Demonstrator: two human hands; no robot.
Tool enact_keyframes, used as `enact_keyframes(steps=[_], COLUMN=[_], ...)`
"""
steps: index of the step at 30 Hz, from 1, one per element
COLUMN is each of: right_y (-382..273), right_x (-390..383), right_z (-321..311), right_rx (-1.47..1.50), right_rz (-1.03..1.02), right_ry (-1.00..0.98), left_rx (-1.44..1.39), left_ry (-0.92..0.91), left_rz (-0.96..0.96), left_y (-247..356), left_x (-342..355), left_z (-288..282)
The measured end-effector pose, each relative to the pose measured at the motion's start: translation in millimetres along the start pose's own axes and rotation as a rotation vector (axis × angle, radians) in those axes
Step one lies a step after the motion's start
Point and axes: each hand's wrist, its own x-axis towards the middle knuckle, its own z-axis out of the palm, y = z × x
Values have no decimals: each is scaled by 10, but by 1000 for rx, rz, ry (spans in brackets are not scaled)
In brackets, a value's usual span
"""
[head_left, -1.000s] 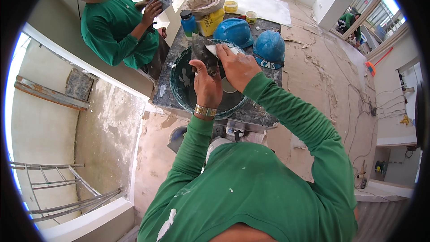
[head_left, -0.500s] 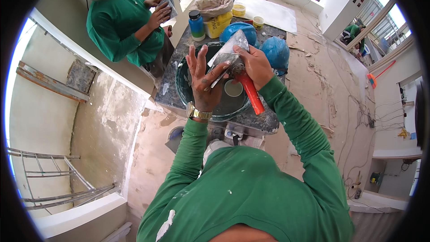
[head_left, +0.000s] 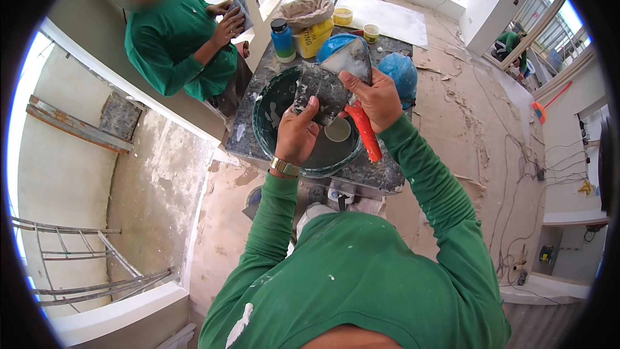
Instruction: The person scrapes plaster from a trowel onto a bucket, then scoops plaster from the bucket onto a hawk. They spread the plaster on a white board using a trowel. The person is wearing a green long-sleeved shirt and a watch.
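My left hand is closed on a dark, putty-smeared scraper plate, its thumb pressed on the face. Closed too is my right hand, which grips a putty knife with a red handle slanting down below the fingers. A pale, putty-coated blade rises behind the dark plate; how it joins the handle is hidden. Both tools meet over a dark green tub of greyish mix. Inside the tub lies a pale round container.
On the dark worktop stand a blue bottle, a yellow bag, small yellow tubs and blue plastic-wrapped bundles. A co-worker stands at left holding a plate. Cables trail across the covered floor at right.
My left hand's raised fingers have closed on the dark plate, which now turns its broad face up. The pale blade has shifted right, and the red handle hangs slightly steeper.
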Motion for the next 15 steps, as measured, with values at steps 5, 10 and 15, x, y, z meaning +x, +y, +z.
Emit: enact_keyframes(steps=[5, 10, 15], right_y=[-111, 316, 21], right_x=[62, -149, -46], right_z=[-178, 245, 333], right_rx=[-773, -1584, -1735], right_rz=[-149, -666, -570], right_ry=[136, -62, -38], left_rx=[-160, -1, 143], left_ry=[94, -27, -22], left_rz=[233, 288, 331], left_y=[182, 45, 49], left_x=[-87, -2, -114], left_z=[267, 220, 270])
